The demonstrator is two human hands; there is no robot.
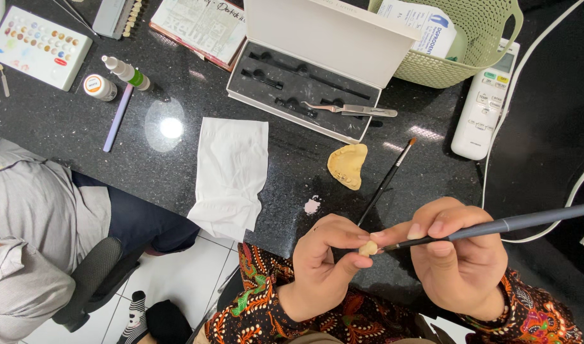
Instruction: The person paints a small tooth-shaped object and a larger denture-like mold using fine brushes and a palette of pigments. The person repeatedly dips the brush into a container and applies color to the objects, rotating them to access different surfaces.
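We pinch a small cream tooth piece (pixel 367 248) between thumb and forefinger of our left hand (pixel 323 271), held above the black tabletop (pixel 292 165). Our right hand (pixel 460 255) grips a dark brush (pixel 495 226), its tip touching the piece between both hands.

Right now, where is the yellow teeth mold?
In the head view, the yellow teeth mold lies on the black counter, between the white tissue and the loose brush.
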